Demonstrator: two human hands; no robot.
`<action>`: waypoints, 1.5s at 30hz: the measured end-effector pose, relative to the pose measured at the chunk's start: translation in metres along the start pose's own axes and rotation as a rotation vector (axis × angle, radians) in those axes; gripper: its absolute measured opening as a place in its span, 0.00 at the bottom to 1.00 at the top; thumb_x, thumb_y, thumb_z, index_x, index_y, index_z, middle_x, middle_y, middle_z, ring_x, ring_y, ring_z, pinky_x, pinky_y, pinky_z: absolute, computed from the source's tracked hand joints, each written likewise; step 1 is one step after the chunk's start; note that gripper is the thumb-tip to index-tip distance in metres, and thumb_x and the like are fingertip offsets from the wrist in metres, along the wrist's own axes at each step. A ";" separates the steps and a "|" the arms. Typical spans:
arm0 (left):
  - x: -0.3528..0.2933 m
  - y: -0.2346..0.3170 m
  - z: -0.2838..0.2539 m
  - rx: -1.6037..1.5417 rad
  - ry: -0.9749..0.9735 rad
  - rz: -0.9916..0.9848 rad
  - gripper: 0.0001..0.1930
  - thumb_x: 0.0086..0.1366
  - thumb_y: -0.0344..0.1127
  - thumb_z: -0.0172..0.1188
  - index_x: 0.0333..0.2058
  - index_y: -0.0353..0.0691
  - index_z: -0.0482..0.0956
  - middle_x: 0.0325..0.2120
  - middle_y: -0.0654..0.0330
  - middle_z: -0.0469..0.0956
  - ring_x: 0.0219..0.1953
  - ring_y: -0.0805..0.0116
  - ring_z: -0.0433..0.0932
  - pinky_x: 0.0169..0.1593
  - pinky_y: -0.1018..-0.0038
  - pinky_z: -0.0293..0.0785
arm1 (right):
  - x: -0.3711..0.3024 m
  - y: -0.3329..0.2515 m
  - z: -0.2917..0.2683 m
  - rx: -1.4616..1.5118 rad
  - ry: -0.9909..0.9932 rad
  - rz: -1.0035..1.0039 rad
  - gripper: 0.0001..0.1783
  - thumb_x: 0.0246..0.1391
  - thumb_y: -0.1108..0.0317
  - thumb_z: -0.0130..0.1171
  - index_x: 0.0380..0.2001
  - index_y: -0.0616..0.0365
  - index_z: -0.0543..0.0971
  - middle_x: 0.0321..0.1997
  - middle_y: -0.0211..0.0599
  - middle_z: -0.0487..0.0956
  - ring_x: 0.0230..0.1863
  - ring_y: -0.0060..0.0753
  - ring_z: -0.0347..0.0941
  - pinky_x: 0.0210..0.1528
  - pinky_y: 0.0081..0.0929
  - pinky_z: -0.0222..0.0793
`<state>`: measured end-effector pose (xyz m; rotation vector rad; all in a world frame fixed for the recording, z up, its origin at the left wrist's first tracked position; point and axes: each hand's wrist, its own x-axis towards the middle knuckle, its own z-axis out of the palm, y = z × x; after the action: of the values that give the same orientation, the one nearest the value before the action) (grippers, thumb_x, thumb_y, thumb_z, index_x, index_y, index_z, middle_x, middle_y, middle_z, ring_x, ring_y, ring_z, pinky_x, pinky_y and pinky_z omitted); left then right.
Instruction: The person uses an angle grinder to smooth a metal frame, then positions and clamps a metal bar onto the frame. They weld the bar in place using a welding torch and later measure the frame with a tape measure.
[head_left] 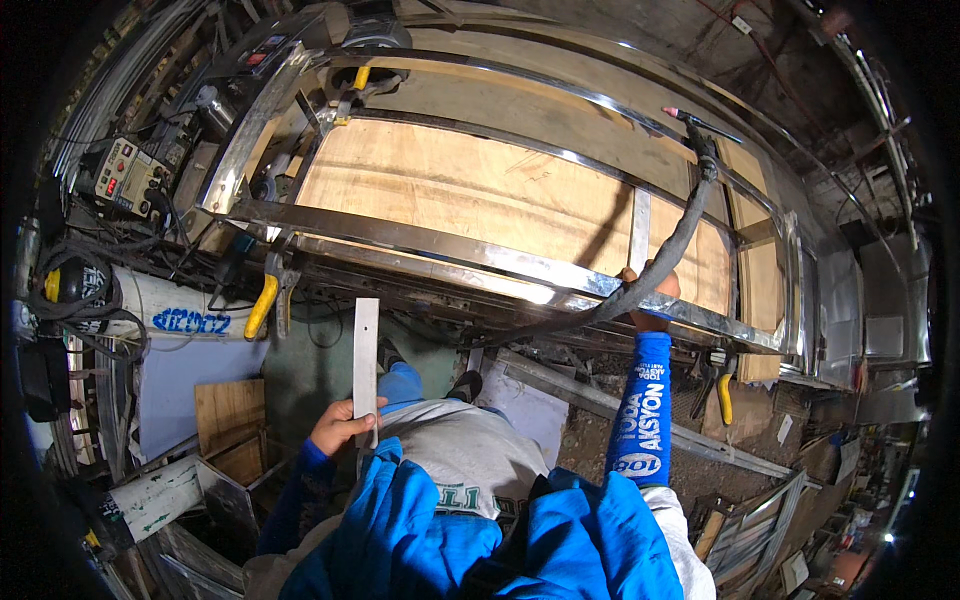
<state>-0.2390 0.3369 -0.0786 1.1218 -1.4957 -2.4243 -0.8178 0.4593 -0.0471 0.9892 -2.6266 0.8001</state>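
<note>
At near left, our left hand (345, 428) is clamped on a pale metal strip (366, 345), closed round its lower part. Farther right, our right hand (667, 285) meets the shiny frame (450, 253); a grey hose (686, 225) partly hides it, so we cannot tell its grip.

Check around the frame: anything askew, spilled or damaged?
Slightly odd: the torch seems perched on the metal frame, its grey hose crossing over the right hand in this view; it might snag. No spill or damage stands out.
</note>
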 end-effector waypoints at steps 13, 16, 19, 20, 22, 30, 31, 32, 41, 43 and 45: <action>-0.009 -0.005 0.003 -0.053 0.046 -0.042 0.22 0.72 0.34 0.62 0.60 0.28 0.76 0.35 0.64 0.82 0.36 0.73 0.81 0.44 0.74 0.79 | -0.005 0.005 -0.002 0.177 0.006 0.079 0.22 0.41 0.56 0.76 0.34 0.61 0.85 0.33 0.54 0.82 0.37 0.59 0.81 0.41 0.48 0.76; -0.009 0.001 0.006 -0.083 0.036 -0.070 0.22 0.72 0.34 0.62 0.60 0.28 0.76 0.35 0.63 0.81 0.35 0.72 0.81 0.42 0.74 0.79 | -0.004 0.010 0.007 0.112 0.096 0.016 0.22 0.41 0.55 0.77 0.34 0.61 0.86 0.32 0.54 0.82 0.37 0.59 0.81 0.41 0.48 0.76; -0.010 0.005 0.008 -0.090 0.038 -0.095 0.22 0.72 0.34 0.62 0.60 0.28 0.76 0.35 0.63 0.82 0.35 0.72 0.81 0.43 0.74 0.78 | -0.007 0.012 0.011 0.123 0.114 -0.021 0.21 0.41 0.55 0.77 0.33 0.60 0.86 0.33 0.54 0.82 0.37 0.59 0.81 0.41 0.49 0.76; -0.011 0.004 0.008 -0.102 0.052 -0.105 0.22 0.72 0.34 0.62 0.59 0.28 0.76 0.36 0.63 0.82 0.35 0.72 0.81 0.43 0.74 0.78 | -0.007 0.011 0.010 0.130 0.072 -0.010 0.21 0.41 0.55 0.77 0.32 0.60 0.86 0.33 0.54 0.82 0.37 0.60 0.80 0.42 0.49 0.76; -0.012 0.004 0.008 -0.122 0.067 -0.119 0.22 0.71 0.34 0.62 0.59 0.28 0.76 0.36 0.63 0.82 0.36 0.71 0.81 0.43 0.74 0.78 | -0.006 0.007 0.004 0.141 -0.012 0.013 0.20 0.41 0.55 0.77 0.31 0.60 0.86 0.34 0.54 0.81 0.38 0.61 0.80 0.42 0.50 0.76; -0.015 0.010 0.010 -0.066 0.122 -0.178 0.23 0.71 0.34 0.62 0.61 0.32 0.76 0.40 0.63 0.82 0.44 0.69 0.80 0.54 0.71 0.74 | 0.000 0.031 0.026 -0.081 -0.025 -0.095 0.21 0.44 0.54 0.74 0.31 0.64 0.86 0.31 0.58 0.81 0.35 0.62 0.80 0.40 0.49 0.76; -0.012 -0.018 -0.007 -0.091 0.065 -0.145 0.22 0.71 0.34 0.61 0.61 0.34 0.77 0.41 0.63 0.82 0.45 0.70 0.79 0.56 0.72 0.71 | 0.005 0.022 0.016 -0.093 -0.063 -0.128 0.22 0.45 0.54 0.74 0.32 0.64 0.86 0.32 0.59 0.82 0.35 0.61 0.80 0.40 0.48 0.76; -0.010 -0.005 0.000 -0.102 0.073 -0.148 0.23 0.70 0.35 0.62 0.61 0.34 0.76 0.40 0.63 0.82 0.45 0.70 0.79 0.56 0.72 0.71 | 0.004 0.022 0.007 -0.030 -0.094 -0.109 0.22 0.48 0.54 0.73 0.33 0.64 0.86 0.33 0.58 0.83 0.36 0.58 0.81 0.41 0.46 0.76; 0.004 0.017 -0.005 0.098 0.026 -0.051 0.31 0.67 0.47 0.69 0.60 0.30 0.76 0.36 0.63 0.83 0.42 0.72 0.79 0.51 0.73 0.73 | -0.068 0.048 -0.046 0.560 0.343 0.390 0.17 0.56 0.70 0.73 0.45 0.68 0.82 0.40 0.41 0.85 0.42 0.30 0.80 0.45 0.28 0.76; 0.008 0.013 -0.008 0.158 0.039 -0.020 0.32 0.66 0.48 0.70 0.59 0.29 0.76 0.36 0.62 0.83 0.41 0.72 0.79 0.50 0.73 0.74 | -0.093 0.043 -0.043 0.570 0.206 0.741 0.22 0.54 0.55 0.77 0.29 0.62 0.78 0.28 0.30 0.79 0.26 0.21 0.69 0.35 0.26 0.73; 0.011 0.018 -0.002 0.109 0.032 -0.035 0.32 0.65 0.48 0.71 0.58 0.28 0.77 0.37 0.62 0.83 0.41 0.72 0.79 0.49 0.74 0.74 | -0.115 0.005 -0.038 1.111 0.080 1.021 0.25 0.56 0.47 0.75 0.24 0.53 0.75 0.24 0.29 0.75 0.22 0.22 0.65 0.31 0.30 0.75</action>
<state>-0.2508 0.3214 -0.0707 1.2111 -1.6299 -2.3609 -0.7348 0.5460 -0.0616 -0.4387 -2.3752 2.5451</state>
